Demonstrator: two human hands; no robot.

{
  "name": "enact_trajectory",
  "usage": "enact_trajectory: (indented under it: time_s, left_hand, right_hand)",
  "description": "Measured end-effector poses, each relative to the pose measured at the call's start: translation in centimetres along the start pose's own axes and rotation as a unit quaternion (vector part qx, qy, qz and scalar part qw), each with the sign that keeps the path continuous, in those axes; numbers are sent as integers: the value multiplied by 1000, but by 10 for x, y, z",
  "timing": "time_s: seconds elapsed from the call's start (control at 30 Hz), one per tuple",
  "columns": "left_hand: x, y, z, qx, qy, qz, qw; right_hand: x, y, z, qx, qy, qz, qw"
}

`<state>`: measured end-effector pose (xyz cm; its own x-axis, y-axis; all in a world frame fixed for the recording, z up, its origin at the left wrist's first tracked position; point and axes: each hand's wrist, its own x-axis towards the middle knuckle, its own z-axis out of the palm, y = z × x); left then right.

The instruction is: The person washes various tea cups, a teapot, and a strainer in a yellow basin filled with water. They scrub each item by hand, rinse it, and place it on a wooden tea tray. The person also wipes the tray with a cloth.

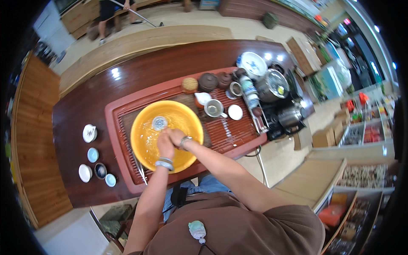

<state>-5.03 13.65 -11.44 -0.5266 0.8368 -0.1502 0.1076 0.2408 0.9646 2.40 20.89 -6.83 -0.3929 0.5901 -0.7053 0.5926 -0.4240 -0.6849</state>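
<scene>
A round yellow plastic basin point(135, 140) holding clear water sits on the reddish-brown slatted tea tray point(111, 119). Both hands are low in the basin, close against each other. My left hand point(164, 145) wears bangles at the wrist, and my right hand point(176, 137) has a bracelet. Just beyond the fingertips is a small clear patterned cup point(159, 123) in the water. Whether the fingers touch that cup, or enclose something small between them, is too blurred to tell.
Several small cups, including a pale blue one point(93, 155), stand left on the dark wooden table point(86, 92). Right of the basin are a steel cup point(214, 108), a white lid point(235, 112), clay teapots point(207, 82), a pot point(274, 86) and a kettle point(290, 115). Beyond the bench, a person point(106, 12) holds a pole.
</scene>
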Motion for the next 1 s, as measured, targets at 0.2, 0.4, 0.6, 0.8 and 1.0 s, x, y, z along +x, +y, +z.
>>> enact_trajectory:
  time_s: [0.2, 0.4, 0.6, 0.8, 1.0]
  left_hand:
    - [43, 11, -42, -250, -116, -234, 932]
    - [7, -13, -77, -170, -143, -68, 973]
    - [-28, 21, -86, 328, -21, 191, 925]
    - [-52, 18, -91, 332, 35, 232, 913]
    - [-55, 23, -79, 308, 54, 248, 917]
  right_hand:
    - [-48, -16, -19, -229, 196, -368, 880]
    - [-138, -74, -60, 120, -164, -407, 891]
    - [-53, -10, -29, -414, 54, -277, 866]
    - [-141, -88, -60, -197, -68, -405, 890]
    - [-120, -51, -60, 412, -529, -233, 705]
